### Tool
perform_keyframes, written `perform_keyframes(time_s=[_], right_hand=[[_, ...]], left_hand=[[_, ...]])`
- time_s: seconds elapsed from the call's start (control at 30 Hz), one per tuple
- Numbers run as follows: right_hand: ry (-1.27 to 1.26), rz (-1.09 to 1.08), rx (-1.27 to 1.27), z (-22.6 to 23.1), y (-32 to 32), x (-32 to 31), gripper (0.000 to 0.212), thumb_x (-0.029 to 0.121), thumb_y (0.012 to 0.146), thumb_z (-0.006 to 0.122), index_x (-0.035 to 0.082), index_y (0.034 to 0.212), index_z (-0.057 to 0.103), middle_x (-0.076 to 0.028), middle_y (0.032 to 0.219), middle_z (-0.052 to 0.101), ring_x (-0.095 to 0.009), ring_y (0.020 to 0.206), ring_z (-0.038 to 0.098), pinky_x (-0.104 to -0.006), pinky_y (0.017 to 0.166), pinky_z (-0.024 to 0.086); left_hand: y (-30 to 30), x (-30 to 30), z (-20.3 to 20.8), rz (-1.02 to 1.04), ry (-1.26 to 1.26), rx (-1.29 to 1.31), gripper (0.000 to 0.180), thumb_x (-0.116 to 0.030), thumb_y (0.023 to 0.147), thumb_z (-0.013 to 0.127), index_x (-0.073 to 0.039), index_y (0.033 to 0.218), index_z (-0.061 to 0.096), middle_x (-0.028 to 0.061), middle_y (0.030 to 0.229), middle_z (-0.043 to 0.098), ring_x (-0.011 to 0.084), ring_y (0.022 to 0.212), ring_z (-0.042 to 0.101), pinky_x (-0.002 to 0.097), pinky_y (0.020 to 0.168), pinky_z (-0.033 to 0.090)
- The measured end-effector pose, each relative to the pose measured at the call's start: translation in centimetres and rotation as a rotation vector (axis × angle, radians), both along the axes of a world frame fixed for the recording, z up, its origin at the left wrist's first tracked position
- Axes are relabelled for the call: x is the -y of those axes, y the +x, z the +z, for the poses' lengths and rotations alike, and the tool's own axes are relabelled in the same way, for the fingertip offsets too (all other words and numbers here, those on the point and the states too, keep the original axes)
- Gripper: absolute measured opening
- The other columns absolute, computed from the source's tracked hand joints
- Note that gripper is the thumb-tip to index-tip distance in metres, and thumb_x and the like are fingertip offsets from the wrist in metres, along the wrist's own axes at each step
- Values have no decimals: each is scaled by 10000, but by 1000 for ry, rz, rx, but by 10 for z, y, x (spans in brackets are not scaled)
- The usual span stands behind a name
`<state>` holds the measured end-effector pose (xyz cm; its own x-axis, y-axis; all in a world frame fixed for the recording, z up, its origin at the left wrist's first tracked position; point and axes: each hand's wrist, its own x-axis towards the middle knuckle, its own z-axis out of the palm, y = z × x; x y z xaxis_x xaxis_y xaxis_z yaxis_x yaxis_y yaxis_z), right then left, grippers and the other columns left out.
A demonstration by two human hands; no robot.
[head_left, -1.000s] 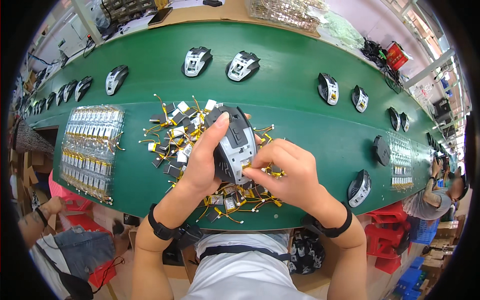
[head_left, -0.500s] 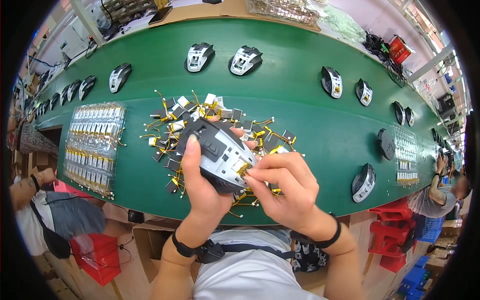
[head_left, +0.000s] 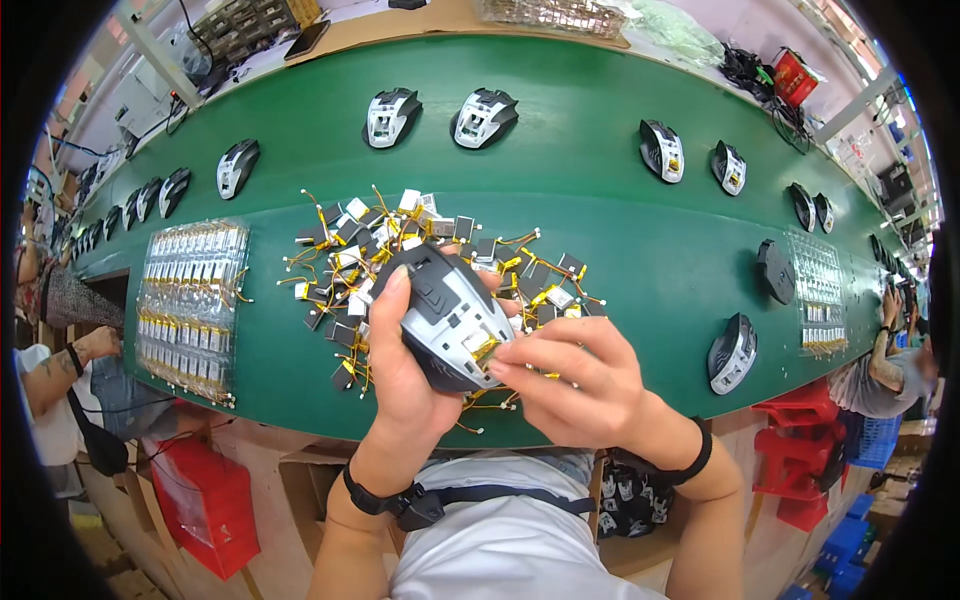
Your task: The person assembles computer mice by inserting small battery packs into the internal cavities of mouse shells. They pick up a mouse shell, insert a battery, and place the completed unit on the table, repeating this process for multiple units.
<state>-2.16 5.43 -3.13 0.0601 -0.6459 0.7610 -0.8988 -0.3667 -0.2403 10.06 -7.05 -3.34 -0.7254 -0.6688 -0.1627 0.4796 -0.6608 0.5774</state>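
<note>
My left hand (head_left: 405, 385) is wrapped round a black and silver computer mouse (head_left: 440, 305), tilted above the heap of parts. A small battery (head_left: 485, 348) with yellow tape lies in the opening of its shell. At that opening, the thumb and forefinger of my right hand (head_left: 580, 380) are pinched together on the battery's taped end. Its wires are mostly hidden by my fingertips. Beneath the mouse spreads a loose pile of small flat batteries (head_left: 345, 255) with thin coloured leads and white plugs.
On the green table (head_left: 560, 230), a clear tray of batteries (head_left: 190, 300) lies left and a part-filled tray (head_left: 818, 290) right. Several mice, such as one mouse (head_left: 485, 118), line the far side; another mouse (head_left: 732, 353) sits right. People work at both sides.
The mouse in my left hand has turned slightly and shifted a little right. My right hand stays pinched at the battery opening. The rest of the view has shifted slightly.
</note>
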Motion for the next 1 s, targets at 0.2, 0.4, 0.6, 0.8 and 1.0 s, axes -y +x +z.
perform_keyframes(time_s=[0.2, 0.4, 0.6, 0.8, 1.0], right_hand=[[30, -76, 93, -5, 4, 8, 328, 7, 575, 691, 75, 895, 676, -60, 979, 603, -253, 843, 601, -345, 700, 507], [143, -144, 262, 3, -23, 6, 227, 28, 736, 681, 67, 959, 660, -100, 1042, 610, -279, 870, 609, -375, 727, 508], [704, -290, 330, -13, -94, -5, 161, 134, 799, 667, 55, 939, 673, -108, 912, 664, -278, 849, 650, -388, 744, 519], [616, -288, 338, -27, -95, 21, 134, 147, 791, 668, 71, 900, 682, -98, 884, 665, -281, 833, 660, -401, 741, 534], [672, -433, 350, -34, -88, 52, 187, 169, 783, 680, 82, 948, 665, -103, 870, 666, -302, 822, 664, -429, 721, 538]], left_hand=[[-2, 4, 1, -75, -27, 49, 527, -469, 957, 422, -32, 1237, 515, 195, 1033, 660, 314, 874, 685, 410, 765, 581], [-9, 43, 18, -305, -320, 195, 468, -300, 903, 581, -10, 1256, 479, 201, 1121, 644, 324, 993, 675, 424, 823, 578], [-116, 105, 45, -485, -720, 437, 444, -347, 872, 696, 32, 1090, 617, 104, 982, 683, 174, 840, 680, 327, 727, 560], [-231, 140, -39, -443, -995, 655, 645, -423, 806, 762, 105, 1143, 605, 140, 979, 693, 173, 834, 675, 307, 710, 539], [-260, 108, -50, 90, -2211, 989, 573, -485, 829, 681, 62, 998, 678, 166, 941, 647, 304, 947, 604, 431, 808, 484]])
